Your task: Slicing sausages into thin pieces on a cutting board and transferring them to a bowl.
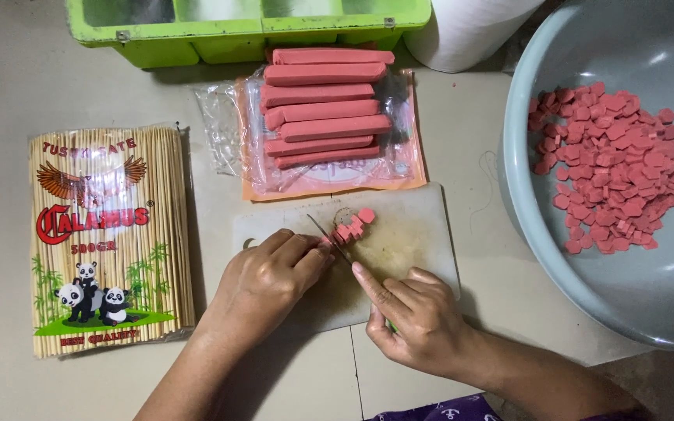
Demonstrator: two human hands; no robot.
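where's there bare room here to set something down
Bare counter lies between the skewer pack and cutting board, and along the near edge below the pack. Crowded: the board under both hands, the sausage stack, the basin.

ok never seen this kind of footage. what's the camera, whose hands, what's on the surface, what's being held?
There is no machine: one camera worn on a person's head looks down at their own bare hands. The left hand pins a pink sausage on a white cutting board. The right hand holds a knife with its blade on the sausage. Around them lie a packet of bamboo skewers, an opened wrapper of whole sausages, a grey basin of cut slices, a green tray and a white roll.
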